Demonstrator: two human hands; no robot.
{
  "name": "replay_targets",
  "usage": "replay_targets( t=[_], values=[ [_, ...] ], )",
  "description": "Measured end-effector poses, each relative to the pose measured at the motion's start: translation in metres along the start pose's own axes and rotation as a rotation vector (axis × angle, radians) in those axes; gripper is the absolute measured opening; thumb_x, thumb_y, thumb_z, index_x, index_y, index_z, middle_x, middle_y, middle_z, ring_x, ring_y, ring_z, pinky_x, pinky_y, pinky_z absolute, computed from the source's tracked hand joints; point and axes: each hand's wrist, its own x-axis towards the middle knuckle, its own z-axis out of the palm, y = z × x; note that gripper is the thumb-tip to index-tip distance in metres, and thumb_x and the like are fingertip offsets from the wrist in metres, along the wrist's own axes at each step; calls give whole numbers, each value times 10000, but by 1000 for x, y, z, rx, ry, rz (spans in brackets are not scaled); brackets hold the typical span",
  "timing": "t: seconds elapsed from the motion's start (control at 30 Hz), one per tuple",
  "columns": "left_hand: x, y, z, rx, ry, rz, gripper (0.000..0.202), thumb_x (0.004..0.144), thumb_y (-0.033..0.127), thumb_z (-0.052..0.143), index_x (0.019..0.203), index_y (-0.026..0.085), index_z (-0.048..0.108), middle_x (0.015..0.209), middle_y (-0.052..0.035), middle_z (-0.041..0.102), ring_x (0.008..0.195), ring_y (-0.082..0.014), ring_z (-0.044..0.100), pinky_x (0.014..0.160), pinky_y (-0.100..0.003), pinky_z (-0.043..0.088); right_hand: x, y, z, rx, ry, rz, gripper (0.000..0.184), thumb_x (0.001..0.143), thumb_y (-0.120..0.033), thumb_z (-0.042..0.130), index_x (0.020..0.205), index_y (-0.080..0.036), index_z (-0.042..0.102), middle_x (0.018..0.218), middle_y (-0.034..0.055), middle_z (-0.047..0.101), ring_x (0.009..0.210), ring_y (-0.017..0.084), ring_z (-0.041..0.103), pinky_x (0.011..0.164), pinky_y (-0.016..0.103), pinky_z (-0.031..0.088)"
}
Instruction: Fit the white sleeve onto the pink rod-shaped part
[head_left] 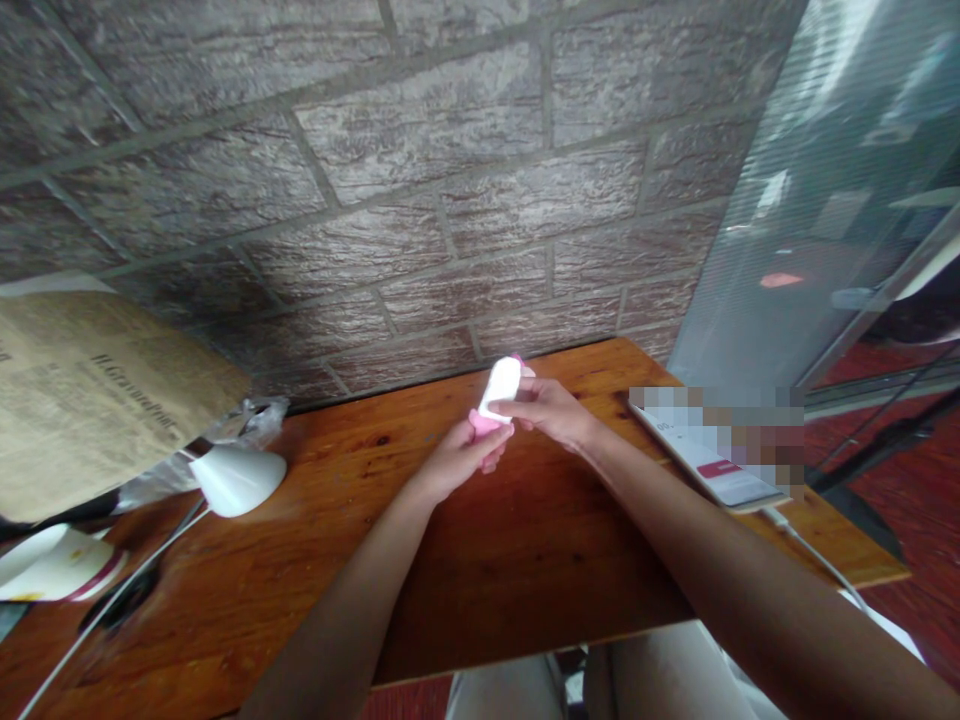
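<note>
Above the wooden table [540, 520] I hold a small white oblong object [501, 384] with a rounded end, partly inside a pink piece [489, 428]. What kind of thing it is I cannot make out. My left hand [459, 455] is closed round the lower pink part, thumb across its front. On the right side, my right hand [553, 412] pinches the white part, its thumb lying over the face. A bit more pink shows at the upper right edge, and my fingers hide the rest.
A rough stone-block wall [480, 200] rises behind the table. To the left are a printed paper bag [105, 390], a white cone-shaped item [244, 482], a cable [131, 590] and a tipped paper cup [64, 562]. A tablet [697, 450] lies at right, with glass beyond.
</note>
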Motion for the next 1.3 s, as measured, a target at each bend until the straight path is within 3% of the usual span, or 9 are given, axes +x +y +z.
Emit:
replay_targets(
  t=[0.2, 0.4, 0.57, 0.7, 1.0, 1.3],
  values=[
    [0, -3, -3, 26, 23, -10, 368, 802, 475, 683, 865, 124, 592, 608, 58, 441, 495, -49, 364, 489, -228, 270, -1, 2, 3, -27, 18, 49, 324, 606, -416, 824, 708, -141, 688, 513, -38, 491, 458, 80, 375, 455, 257, 249],
    [2, -1, -2, -52, 64, 20, 348, 772, 433, 725, 868, 122, 602, 688, 24, 531, 515, -42, 389, 509, -233, 288, -1, -3, 4, 40, 24, -15, 330, 620, -435, 815, 698, -146, 676, 547, -40, 512, 478, 69, 382, 463, 245, 256],
    [-1, 11, 1, -276, 170, 46, 332, 664, 263, 794, 919, 149, 616, 792, -4, 612, 542, -44, 414, 542, -228, 323, 2, -3, 0, 135, 119, 32, 389, 659, -491, 782, 853, -159, 730, 755, 12, 665, 475, 46, 378, 439, 228, 248],
    [-1, 18, -1, -406, 205, 16, 274, 676, 245, 736, 920, 150, 654, 820, -14, 632, 563, -59, 437, 576, -230, 378, 3, 2, -2, 148, 160, 56, 380, 674, -502, 774, 847, -164, 748, 904, 74, 708, 492, 46, 397, 432, 225, 267],
    [2, 17, -4, -502, 180, 1, 240, 800, 313, 565, 894, 126, 683, 806, -52, 659, 536, -86, 435, 553, -238, 402, -1, -4, 3, 140, 125, 57, 318, 615, -399, 824, 811, -158, 756, 765, 20, 631, 528, 55, 413, 469, 225, 317],
    [3, 16, -4, -427, 213, -9, 258, 875, 329, 557, 889, 112, 695, 867, -81, 705, 641, -118, 559, 607, -243, 464, 0, 2, 2, 116, 59, 116, 356, 649, -408, 810, 897, -163, 735, 662, 2, 643, 522, 65, 495, 488, 210, 357]
  ],
)
